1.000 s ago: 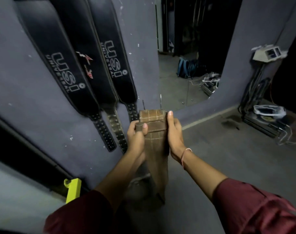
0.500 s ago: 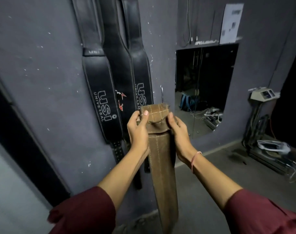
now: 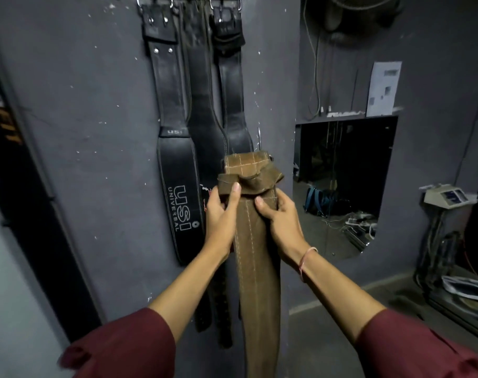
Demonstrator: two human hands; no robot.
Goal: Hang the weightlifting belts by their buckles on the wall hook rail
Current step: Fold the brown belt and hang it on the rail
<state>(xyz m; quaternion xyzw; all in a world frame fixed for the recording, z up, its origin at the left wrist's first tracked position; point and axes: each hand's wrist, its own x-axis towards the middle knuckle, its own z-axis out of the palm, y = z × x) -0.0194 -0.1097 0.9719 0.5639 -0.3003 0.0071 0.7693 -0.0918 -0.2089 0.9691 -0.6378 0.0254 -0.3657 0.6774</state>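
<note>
While both hands raise the brown belt [image 3: 255,268] by its folded top end, the strap hangs straight down in front of the wall [image 3: 82,132], well below the hook rail [image 3: 211,2]. Left hand [image 3: 220,216] pinches the flap, thumb on front. Right hand [image 3: 280,219] curls round the strap edge, likely steadying the buckle end for a hook. Buckle mostly hidden. Black belts [image 3: 178,186] already hang just left. Against half a second ago: gaze has tipped upward, rail hooks now visible, right thumb lower on the strap.
</note>
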